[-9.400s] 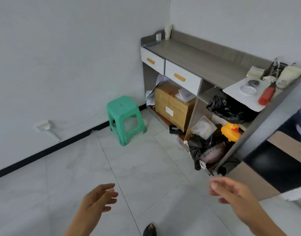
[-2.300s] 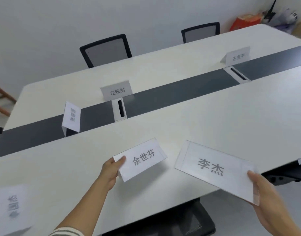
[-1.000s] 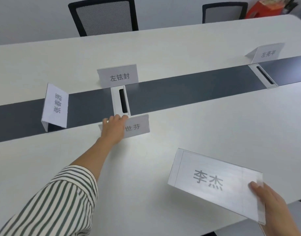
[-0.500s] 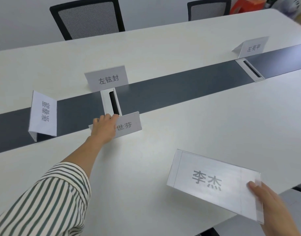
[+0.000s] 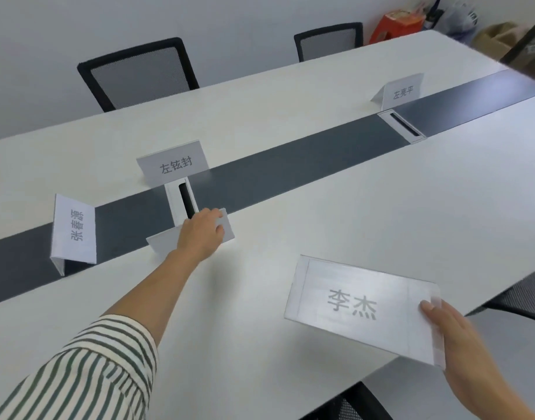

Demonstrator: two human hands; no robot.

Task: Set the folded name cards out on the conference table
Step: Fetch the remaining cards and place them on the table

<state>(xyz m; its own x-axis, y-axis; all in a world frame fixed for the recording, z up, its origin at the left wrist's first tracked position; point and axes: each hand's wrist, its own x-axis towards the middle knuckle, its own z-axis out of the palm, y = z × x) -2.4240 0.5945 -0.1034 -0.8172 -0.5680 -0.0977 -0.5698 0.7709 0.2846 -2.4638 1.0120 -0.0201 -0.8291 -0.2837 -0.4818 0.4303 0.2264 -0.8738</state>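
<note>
The left hand (image 5: 201,234) is reaching out of a striped sleeve (image 5: 84,368) across the white conference table (image 5: 335,213) and is lying over the small name card (image 5: 227,231). This card is standing on the near white half of the table, right at the edge of the dark centre strip (image 5: 290,168) and just beside the near end of the cable port (image 5: 181,201). The hand is covering the card's middle and its printed name, leaving only the left corner and the right end showing on either side of the knuckles. The fingers are curling over the top fold and the thumb is lying against the front face, so the hand appears to be pinching the card, though the grip itself is partly hidden. The right hand (image 5: 460,338) is holding the large name card (image 5: 357,307) by its right end, thumb pressing on the printed face and the other fingers underneath. This card is stretching away to the left of the hand, tilted and raised above the table's near edge. Three more cards are standing on the table: the side-turned card (image 5: 75,231) on the strip to the left, the middle card (image 5: 173,163) just behind the cable port, and the far card (image 5: 402,90) well off to the right. Two mesh chairs (image 5: 139,74) are standing along the far side.
</note>
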